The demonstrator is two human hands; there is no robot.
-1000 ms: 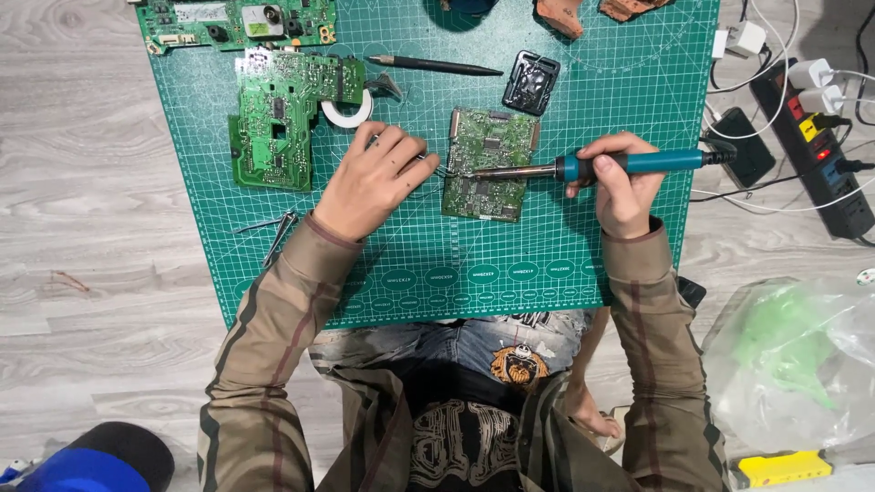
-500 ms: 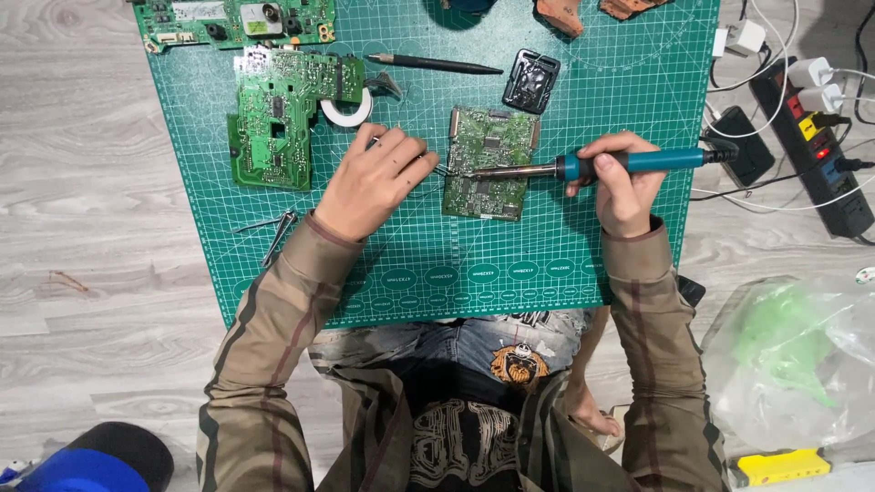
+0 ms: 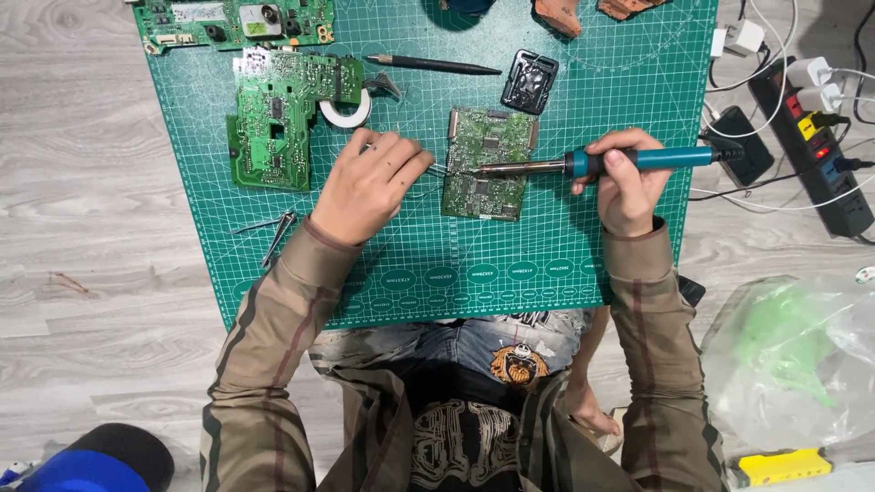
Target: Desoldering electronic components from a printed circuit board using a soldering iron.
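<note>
A small green circuit board [image 3: 488,164] lies on the green cutting mat [image 3: 547,255]. My right hand [image 3: 624,182] grips a soldering iron [image 3: 592,164] with a blue handle, held level, its metal tip resting on the board's left side. My left hand [image 3: 372,187] rests on the mat just left of the board, fingers pinched on a thin solder wire [image 3: 436,169] that reaches toward the tip.
Two larger green circuit boards [image 3: 278,118] [image 3: 232,20] lie at the mat's upper left, with a tape roll [image 3: 346,111], a black pen-like tool [image 3: 433,65] and a black square part [image 3: 530,80]. Tweezers [image 3: 273,232] lie near my left sleeve. A power strip [image 3: 825,146] and plastic bag [image 3: 802,355] sit right.
</note>
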